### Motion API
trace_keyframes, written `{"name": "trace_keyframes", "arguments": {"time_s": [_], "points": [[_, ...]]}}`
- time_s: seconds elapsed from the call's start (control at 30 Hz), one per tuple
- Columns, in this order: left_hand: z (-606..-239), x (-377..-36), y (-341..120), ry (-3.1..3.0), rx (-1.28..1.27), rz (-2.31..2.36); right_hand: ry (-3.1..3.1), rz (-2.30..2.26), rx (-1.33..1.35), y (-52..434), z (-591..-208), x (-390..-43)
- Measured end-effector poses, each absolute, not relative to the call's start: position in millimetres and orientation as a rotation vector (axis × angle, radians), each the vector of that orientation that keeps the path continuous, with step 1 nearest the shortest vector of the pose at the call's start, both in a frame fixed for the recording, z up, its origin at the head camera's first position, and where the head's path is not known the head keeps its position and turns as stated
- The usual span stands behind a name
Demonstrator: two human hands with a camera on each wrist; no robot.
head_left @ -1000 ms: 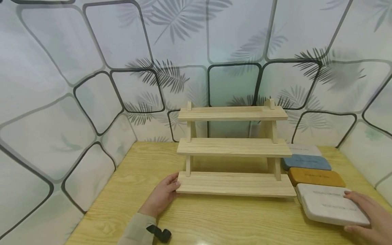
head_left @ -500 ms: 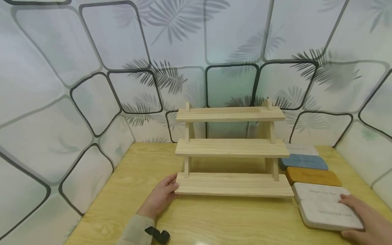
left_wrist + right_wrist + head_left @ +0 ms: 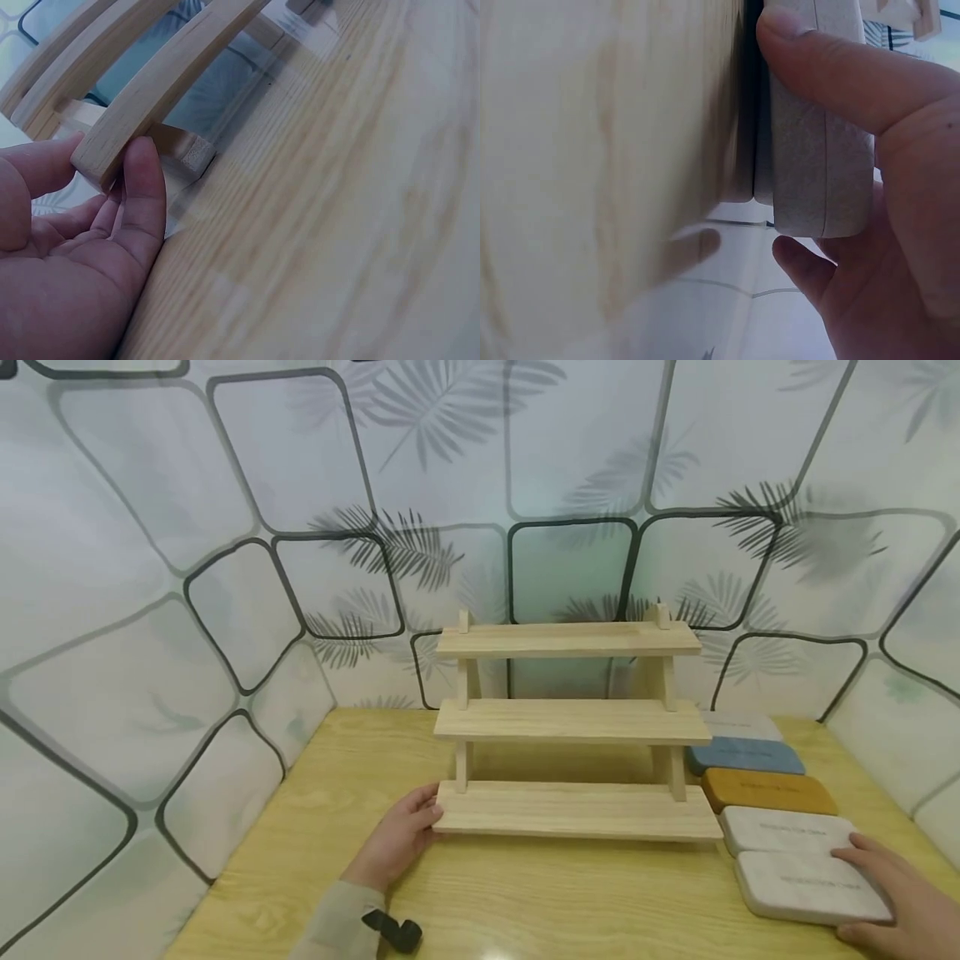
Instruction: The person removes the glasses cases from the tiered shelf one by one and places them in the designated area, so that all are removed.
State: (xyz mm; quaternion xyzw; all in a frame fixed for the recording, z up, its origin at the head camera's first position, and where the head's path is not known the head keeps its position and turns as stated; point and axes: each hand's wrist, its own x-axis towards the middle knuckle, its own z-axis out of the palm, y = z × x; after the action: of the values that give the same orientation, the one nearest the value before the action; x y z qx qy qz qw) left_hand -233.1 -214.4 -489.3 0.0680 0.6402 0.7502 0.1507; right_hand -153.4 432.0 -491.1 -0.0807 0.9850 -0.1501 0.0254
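A three-tier pale wooden display stand [image 3: 570, 720] stands in the middle of the table. At its lower left, my left hand [image 3: 397, 839] holds the end of the bottom board; in the left wrist view, thumb and fingers pinch that board [image 3: 142, 97]. On the right, my right hand [image 3: 907, 893] grips the right end of the nearest pale grey flat case [image 3: 810, 885]. The right wrist view has the thumb on the near side of this seamed case [image 3: 821, 157] and fingers round its end. Whether its underside touches the table cannot be told.
Behind the held case lie a second pale case [image 3: 783, 829], an orange case [image 3: 768, 791], a blue case [image 3: 746, 755] and a pale grey one [image 3: 742, 725], beside the stand. Patterned fabric walls [image 3: 450, 560] border the wood-grain table [image 3: 300, 860].
My right hand has lowered the nearest case off its overlap with the pale case behind; both tops now show side by side. My left hand keeps its hold on the stand.
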Motion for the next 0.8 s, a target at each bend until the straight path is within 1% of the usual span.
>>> {"name": "trace_keyframes", "arguments": {"time_s": [0.3,0.6,0.8], "points": [[-491.6,-232.5,-212.0,1.816,0.193,2.164,2.953,-0.456,-0.200,441.3,-497.5,-152.0],[-487.6,-231.6,-214.1,1.864,0.173,2.141,2.938,-0.457,-0.183,438.2,-490.6,-156.6],[-488.1,-233.0,-212.4,1.846,0.188,2.142,2.960,-0.468,-0.162,440.7,-494.5,-155.4]]}}
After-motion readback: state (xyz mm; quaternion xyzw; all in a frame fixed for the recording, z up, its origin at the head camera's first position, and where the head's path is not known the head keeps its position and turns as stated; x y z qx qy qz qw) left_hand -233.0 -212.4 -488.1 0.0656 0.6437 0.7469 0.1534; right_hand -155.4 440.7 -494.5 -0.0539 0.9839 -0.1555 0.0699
